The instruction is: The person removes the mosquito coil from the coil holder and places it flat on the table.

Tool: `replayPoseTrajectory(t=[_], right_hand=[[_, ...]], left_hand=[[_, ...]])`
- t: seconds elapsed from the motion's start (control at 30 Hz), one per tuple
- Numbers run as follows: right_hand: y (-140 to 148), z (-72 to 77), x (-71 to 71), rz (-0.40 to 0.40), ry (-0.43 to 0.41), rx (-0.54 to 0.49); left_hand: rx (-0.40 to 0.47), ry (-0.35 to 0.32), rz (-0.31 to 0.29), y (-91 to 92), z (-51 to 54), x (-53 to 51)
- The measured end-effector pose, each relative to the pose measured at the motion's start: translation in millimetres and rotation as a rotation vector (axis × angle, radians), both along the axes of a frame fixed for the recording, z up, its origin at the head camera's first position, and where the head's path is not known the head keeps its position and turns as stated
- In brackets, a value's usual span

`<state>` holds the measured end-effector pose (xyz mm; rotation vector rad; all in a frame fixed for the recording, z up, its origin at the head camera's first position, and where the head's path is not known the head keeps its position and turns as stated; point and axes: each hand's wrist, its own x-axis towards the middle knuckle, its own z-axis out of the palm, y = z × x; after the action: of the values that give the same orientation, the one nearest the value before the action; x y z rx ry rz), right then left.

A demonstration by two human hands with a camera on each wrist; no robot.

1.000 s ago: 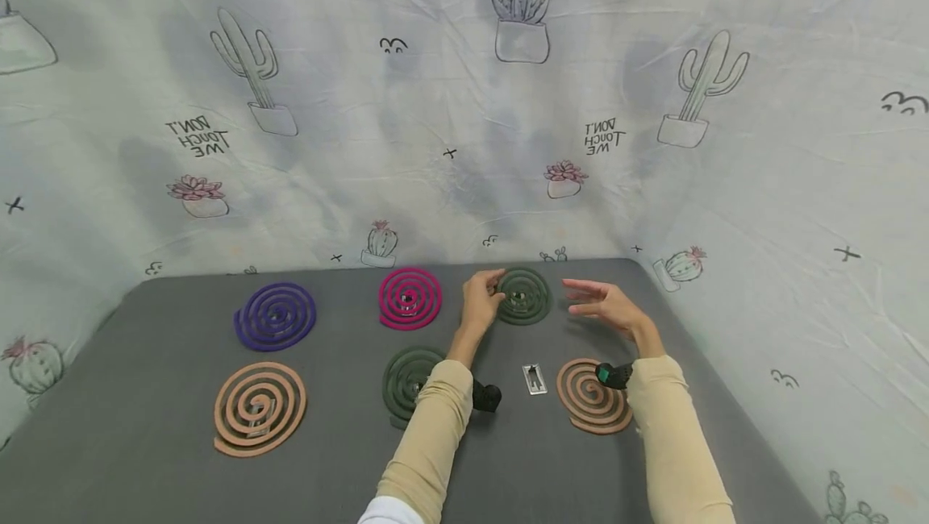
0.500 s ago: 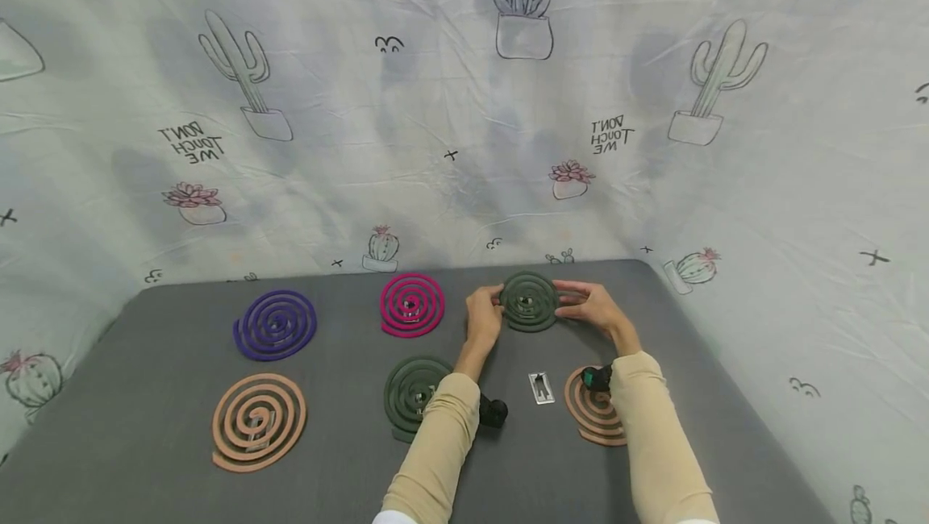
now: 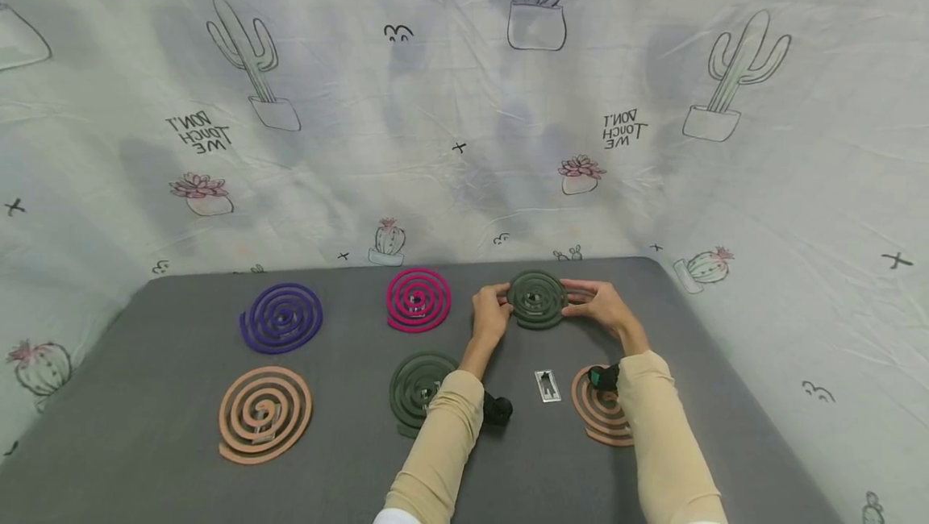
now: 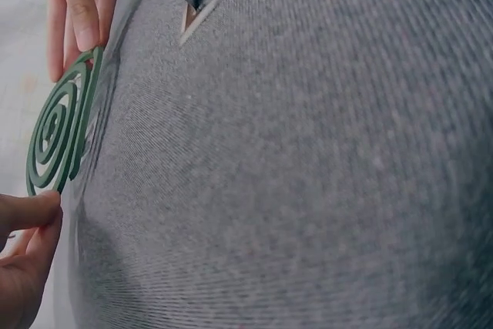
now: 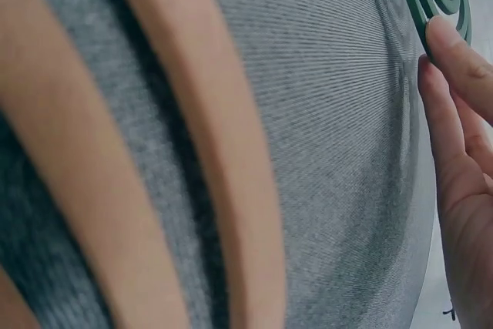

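A dark green mosquito coil [image 3: 538, 322] is held by its two sides at the back right of the grey table. My left hand [image 3: 490, 313] pinches its left edge between thumb and fingers, as the left wrist view also shows on the green coil [image 4: 75, 113]. Opposite, my right hand [image 3: 604, 304] pinches the right edge; in the right wrist view the thumb [image 5: 454, 52] lies on the coil's face, fingers behind. A small metal stand [image 3: 547, 386] lies flat in front of the coil.
Other coils lie on the grey table [image 3: 348, 467]: purple [image 3: 250, 329], pink [image 3: 418, 327], a second green [image 3: 397, 395] partly behind my left sleeve, tan [image 3: 227, 419] at front left, and another tan [image 3: 581, 403] partly under my right forearm. A printed cloth [image 3: 435, 89] rises behind.
My right hand has moved left and taken hold of the green coil's right edge. My left hand keeps its grip on the left edge. The head view has shifted slightly.
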<state>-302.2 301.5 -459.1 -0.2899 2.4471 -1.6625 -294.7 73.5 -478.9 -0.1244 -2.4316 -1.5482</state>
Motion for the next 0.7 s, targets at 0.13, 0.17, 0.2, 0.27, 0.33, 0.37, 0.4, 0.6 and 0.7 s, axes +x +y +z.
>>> replayPoseTrajectory(t=[0.13,0.17,0.2,0.27,0.33,0.37,0.4,0.6,0.7], right_hand=[[-1.1,0.0,-0.3,-0.005,-0.012,-0.001],[-1.1,-0.1,-0.2,-0.006,-0.012,0.000],[-1.1,-0.4,-0.3,-0.007,-0.013,-0.002],[-0.3,-1.2,-0.3,-0.006,-0.013,-0.006],[0.7,-0.9,-0.1,-0.002,-0.013,-0.012],[1.3,-0.6,0.0,0.001,-0.015,-0.018],[1.8,-0.1,0.2,0.002,-0.016,-0.021],[3.0,3.5,1.3,-0.003,-0.036,-0.036],[2.6,4.7,1.5,-0.009,-0.042,-0.031]], left_hand=[[0.045,-0.003,-0.009,-1.3,2.9,0.9],[0.058,-0.003,-0.022,-2.5,4.3,1.7],[0.070,0.003,-0.027,-3.2,3.1,1.1],[0.079,0.016,-0.039,-4.9,-1.8,-1.3],[0.071,0.048,-0.043,-5.2,-12.4,-7.7],[0.066,0.049,-0.044,-5.3,-13.2,-8.3],[0.059,0.050,-0.044,-5.4,-13.3,-8.3],[0.075,-0.004,-0.037,-3.4,8.7,5.8],[0.069,-0.016,-0.032,-2.8,15.3,10.1]])
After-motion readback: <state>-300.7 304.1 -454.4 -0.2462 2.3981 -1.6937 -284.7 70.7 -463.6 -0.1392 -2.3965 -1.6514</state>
